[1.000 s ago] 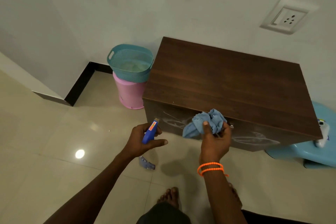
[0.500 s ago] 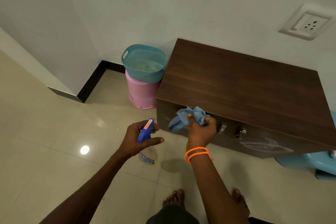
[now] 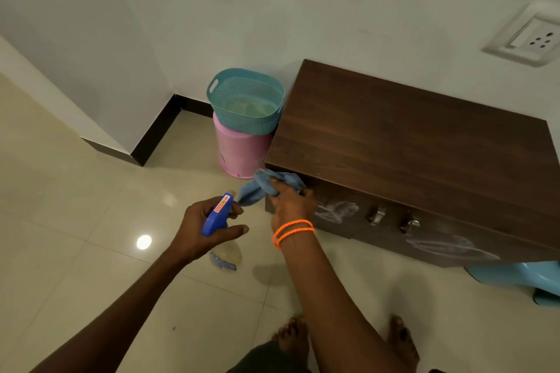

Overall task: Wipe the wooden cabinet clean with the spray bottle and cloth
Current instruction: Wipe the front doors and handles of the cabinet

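Observation:
A low dark wooden cabinet (image 3: 418, 136) stands against the wall, with metal handles and whitish smears on its front. My right hand (image 3: 292, 203), with orange bands on the wrist, presses a bunched blue cloth (image 3: 266, 185) against the cabinet's front left corner. My left hand (image 3: 203, 228) grips a spray bottle (image 3: 216, 215) with a blue trigger head and a clear body, held above the floor just left of the cloth.
A teal basket (image 3: 245, 100) sits on a pink bin (image 3: 241, 151) directly left of the cabinet. A light blue plastic item (image 3: 521, 278) lies at the cabinet's right end. A wall socket (image 3: 527, 39) is above. My bare feet (image 3: 403, 339) stand on the tiled floor.
My right hand has slid the cloth leftward along the cabinet front, from near the handles to the left corner. The left hand with the bottle kept its place beside it.

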